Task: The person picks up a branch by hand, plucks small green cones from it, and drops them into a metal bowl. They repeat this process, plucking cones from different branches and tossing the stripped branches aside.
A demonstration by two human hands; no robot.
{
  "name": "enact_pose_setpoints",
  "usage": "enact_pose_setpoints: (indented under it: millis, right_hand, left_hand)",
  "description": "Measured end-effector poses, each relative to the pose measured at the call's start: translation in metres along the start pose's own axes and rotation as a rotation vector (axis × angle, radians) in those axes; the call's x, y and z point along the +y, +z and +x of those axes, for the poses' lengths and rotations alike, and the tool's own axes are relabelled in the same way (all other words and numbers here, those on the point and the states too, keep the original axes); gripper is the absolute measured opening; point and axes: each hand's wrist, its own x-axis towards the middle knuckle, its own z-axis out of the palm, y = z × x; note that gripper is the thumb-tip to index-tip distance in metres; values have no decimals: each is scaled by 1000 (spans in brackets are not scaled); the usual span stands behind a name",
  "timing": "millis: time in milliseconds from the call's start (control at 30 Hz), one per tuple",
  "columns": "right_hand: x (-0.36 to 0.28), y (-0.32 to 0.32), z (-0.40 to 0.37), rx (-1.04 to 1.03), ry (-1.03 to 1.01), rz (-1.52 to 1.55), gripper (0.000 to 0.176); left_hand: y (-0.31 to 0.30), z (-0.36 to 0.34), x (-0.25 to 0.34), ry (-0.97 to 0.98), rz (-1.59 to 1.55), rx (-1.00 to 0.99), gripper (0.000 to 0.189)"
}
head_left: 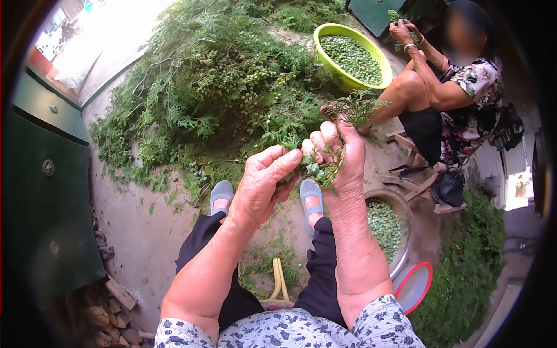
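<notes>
In front of my knees, my right hand (346, 152) is wrapped round a leafy conifer sprig (358, 109), whose flat green fronds stick out above the fingers. Small pale green cones (313, 169) hang from it between my two hands. My left hand (268, 178) is closed, thumb pressed to the fingers, with bits of green cone showing at the fingertips. Exactly how much it grips is partly hidden. Beside my right forearm, a metal basin (402, 210) holds many loose green cones.
A big heap of cut conifer branches (214, 87) lies ahead. Behind it stands a yellow-green tub (332, 69) of cones. Another person (458, 93) sits at right, holding a sprig. A red-rimmed basin (413, 288) is at my right, dark green cabinets (49, 214) at left, firewood (107, 322) below.
</notes>
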Motion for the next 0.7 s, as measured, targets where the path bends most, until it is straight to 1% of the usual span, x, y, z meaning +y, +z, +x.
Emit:
enact_pose_setpoints:
  millis: [33, 67, 100, 133, 167, 200, 233, 300, 367, 400, 433, 500, 533, 567, 633, 667, 700]
  right_hand:
    - [0, -4, 2, -59, 9, 24, 28]
    - [2, -6, 1, 37, -19, 16, 21]
    - [3, -3, 1, 34, -26, 13, 21]
    - [4, -1, 0, 146, -74, -88, 18]
    - [6, 2, -2, 259, -122, -188, 15]
    - [7, 9, -6, 187, -166, -159, 13]
    - [7, 12, -6, 187, -170, -160, 13]
    - [10, 14, -6, 292, -241, -301, 13]
    - [12, 17, -6, 326, -244, -283, 10]
    - [11, 20, -6, 345, -244, -262, 9]
    - [10, 21, -6, 364, -246, -240, 8]
    - [9, 11, -4, 340, -227, -261, 9]
    - [8, 5, -2, 336, -186, -219, 11]
    - [6, -1, 1, 332, -143, -177, 14]
    - [-5, -2, 1, 355, -195, -195, 21]
    - [-9, 1, 0, 368, -194, -251, 21]
    - [-13, 2, -1, 381, -193, -308, 21]
  left_hand:
    - [2, -1, -1, 2, 0, -6, 19]
    - [3, -2, -3, 40, 43, 64, 18]
    - [5, -2, -5, 79, 87, 134, 16]
    - [6, -2, -7, 163, 208, 185, 16]
    - [6, -3, -9, 163, 208, 181, 16]
    - [6, -3, -12, 304, 440, 248, 17]
    - [6, -2, -13, 443, 673, 314, 18]
    - [12, -6, -13, 441, 682, 343, 18]
    - [16, -8, -14, 629, 876, 443, 16]
    - [13, -5, -16, 723, 935, 448, 15]
    - [13, -5, -16, 719, 937, 451, 15]
    - [12, -6, -18, 493, 645, 409, 15]
    - [11, -6, -19, 418, 492, 400, 16]
    - [4, -2, -19, 462, 459, 458, 17]
    - [-9, 3, -3, 526, 404, 533, 14]
    - [-8, 0, 7, 433, 275, 487, 11]
    - [-7, -2, 11, 432, 274, 486, 11]
